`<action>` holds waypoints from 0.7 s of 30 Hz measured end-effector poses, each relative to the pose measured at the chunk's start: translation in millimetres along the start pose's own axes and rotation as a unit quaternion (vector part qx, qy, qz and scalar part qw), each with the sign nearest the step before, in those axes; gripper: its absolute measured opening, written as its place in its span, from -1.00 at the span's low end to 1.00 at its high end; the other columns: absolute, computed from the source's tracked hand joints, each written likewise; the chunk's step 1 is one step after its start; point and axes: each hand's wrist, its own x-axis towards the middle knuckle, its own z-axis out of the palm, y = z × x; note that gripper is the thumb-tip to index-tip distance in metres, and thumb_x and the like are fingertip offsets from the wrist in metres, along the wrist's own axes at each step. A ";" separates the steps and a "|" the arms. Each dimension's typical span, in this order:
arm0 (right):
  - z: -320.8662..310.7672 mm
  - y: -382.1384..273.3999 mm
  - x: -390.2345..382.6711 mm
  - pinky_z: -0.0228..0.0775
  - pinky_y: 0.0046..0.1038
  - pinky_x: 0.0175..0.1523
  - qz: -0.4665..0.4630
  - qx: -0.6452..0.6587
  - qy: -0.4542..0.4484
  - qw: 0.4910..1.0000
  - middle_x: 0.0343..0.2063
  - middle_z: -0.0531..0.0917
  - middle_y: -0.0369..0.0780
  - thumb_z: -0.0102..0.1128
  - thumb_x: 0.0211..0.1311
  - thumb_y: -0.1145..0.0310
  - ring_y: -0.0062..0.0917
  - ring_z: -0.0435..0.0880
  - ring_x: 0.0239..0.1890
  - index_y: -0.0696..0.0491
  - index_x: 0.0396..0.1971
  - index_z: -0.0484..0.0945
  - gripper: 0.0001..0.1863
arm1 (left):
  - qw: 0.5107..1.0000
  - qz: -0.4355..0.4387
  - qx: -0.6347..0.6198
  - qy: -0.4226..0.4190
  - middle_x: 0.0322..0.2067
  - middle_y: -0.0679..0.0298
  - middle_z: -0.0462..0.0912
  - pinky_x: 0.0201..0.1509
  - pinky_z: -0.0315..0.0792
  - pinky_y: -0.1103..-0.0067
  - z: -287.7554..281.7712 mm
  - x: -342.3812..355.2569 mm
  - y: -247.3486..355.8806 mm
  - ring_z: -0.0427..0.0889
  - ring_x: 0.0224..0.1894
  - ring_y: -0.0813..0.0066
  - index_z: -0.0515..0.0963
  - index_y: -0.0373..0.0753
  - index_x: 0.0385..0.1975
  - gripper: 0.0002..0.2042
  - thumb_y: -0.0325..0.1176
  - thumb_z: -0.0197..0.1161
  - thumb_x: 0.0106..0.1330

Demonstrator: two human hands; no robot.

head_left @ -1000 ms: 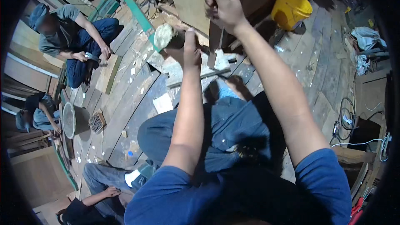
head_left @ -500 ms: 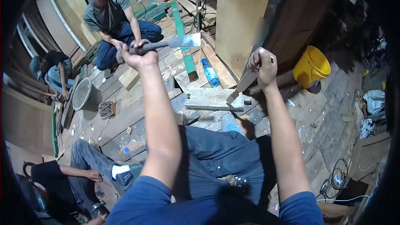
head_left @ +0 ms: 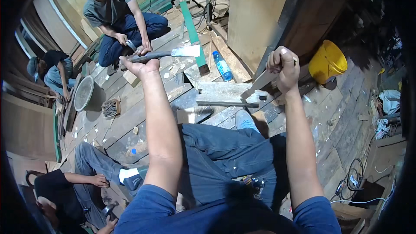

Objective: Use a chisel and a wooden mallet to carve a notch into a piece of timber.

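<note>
Raised out in front of me, my left hand [head_left: 141,65] is closed round the dark handle of a broad chisel [head_left: 185,51], palm turned up. Its pale, wide blade points right. My right hand [head_left: 284,67] is held up in a fist at the right, and a small pale end shows at its edge; I cannot make out what it grips. Below and between my hands, a notched wooden board [head_left: 221,91] lies on the floor just beyond my shoe [head_left: 247,120]. A dark shadow falls across the board's right part.
Beyond the board lie a blue-labelled bottle [head_left: 222,66] and a green timber [head_left: 190,28]. A yellow bucket [head_left: 328,65] stands right; a grey bucket [head_left: 89,94] and nail box [head_left: 111,108] stand left. Co-workers sit far left [head_left: 113,13], left [head_left: 60,71] and near left [head_left: 60,190].
My left hand and the chisel have shifted slightly left and down. My right hand sits a little farther right. The far co-worker's hands have moved apart, showing a pale object.
</note>
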 end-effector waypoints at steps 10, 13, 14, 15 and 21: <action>18.2 9.0 -5.6 0.09 -0.60 -0.53 -0.010 -0.025 -0.056 0.998 -0.74 0.32 -0.32 -0.06 0.25 0.08 -0.68 0.26 -0.68 0.10 -0.69 0.31 -0.55 | 0.989 0.083 0.122 0.030 -0.64 0.31 0.33 -0.52 0.24 0.64 7.9 -19.5 8.1 0.31 -0.61 0.46 0.28 -0.18 -0.52 -0.21 0.62 -0.22 -0.07; 15.9 7.2 -4.1 0.11 -0.58 -0.52 -0.012 -0.035 -0.042 0.998 -0.76 0.27 -0.32 -0.08 0.26 0.10 -0.65 0.24 -0.68 0.09 -0.70 0.28 -0.57 | 0.987 0.080 0.138 0.007 -0.64 0.27 0.32 -0.51 0.25 0.64 7.7 -17.2 8.3 0.32 -0.59 0.47 0.27 -0.24 -0.61 -0.19 0.59 -0.29 0.00; 13.8 6.3 -3.9 0.12 -0.56 -0.51 -0.017 -0.042 -0.039 0.998 -0.78 0.22 -0.32 -0.10 0.26 0.11 -0.62 0.21 -0.68 0.07 -0.70 0.25 -0.58 | 0.982 0.088 0.165 0.019 -0.64 0.27 0.33 -0.51 0.26 0.64 7.8 -17.0 7.5 0.32 -0.59 0.45 0.27 -0.23 -0.64 -0.19 0.59 -0.32 0.01; 14.3 3.8 -7.4 0.12 -0.56 -0.50 -0.006 -0.035 -0.037 0.999 -0.78 0.20 -0.33 -0.12 0.27 0.11 -0.63 0.18 -0.69 0.07 -0.70 0.24 -0.58 | 0.981 0.088 0.174 0.016 -0.63 0.27 0.34 -0.51 0.26 0.63 5.3 -14.2 8.2 0.33 -0.59 0.45 0.27 -0.23 -0.63 -0.20 0.58 -0.31 0.01; 5.6 -1.2 -21.4 0.13 -0.59 -0.51 -0.041 -0.015 -0.040 0.998 -0.73 0.37 -0.26 -0.11 0.27 0.15 -0.64 0.28 -0.66 0.14 -0.72 0.30 -0.56 | 0.962 0.114 0.248 -0.013 -0.57 0.29 0.43 -0.45 0.30 0.61 -1.3 -2.3 0.1 0.42 -0.54 0.45 0.35 -0.23 -0.51 -0.30 0.44 -0.23 0.17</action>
